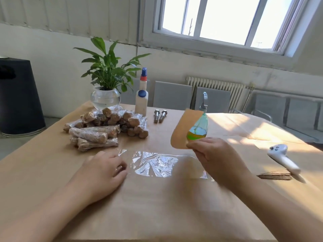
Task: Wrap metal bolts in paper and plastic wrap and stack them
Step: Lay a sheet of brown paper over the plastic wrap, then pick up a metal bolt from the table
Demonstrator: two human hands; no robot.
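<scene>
Covered edge to edge in brown kraft paper, the table (157,215), with every place below given relative to the sheet of plastic wrap (157,165) lying flat and crinkled at its middle. Beyond the wrap and to its left, a stack of wrapped bolts (106,126), far along by the look of it. Behind that stack, a potted plant in a glass bowl (105,84) and a white glue bottle (141,102). On the wrap's left edge, the left hand (103,173), fingers loosely curled and resting on the film, pinning it rather than gripping. Just above the wrap's right half, the right hand (213,154), thumb and fingers pinching the lower corner of a brown paper piece (185,128) lifted clear of the table. Behind that paper, partly hidden, a spray bottle with green liquid (199,128). Well to the right of the wrap, a white handheld controller (283,158) beside a bundle of twine (274,176). Straight beyond the wrap, two bare metal bolts (160,115), side by side, untouched. Judged step: laying the paper onto the film. Best done by keeping the left edge pinned, lowering the paper square and centred with film showing on all sides, smoothing out creases, then fetching one bolt and setting it along the near edge for a tight roll. Risk: film clinging to itself if lifted.
</scene>
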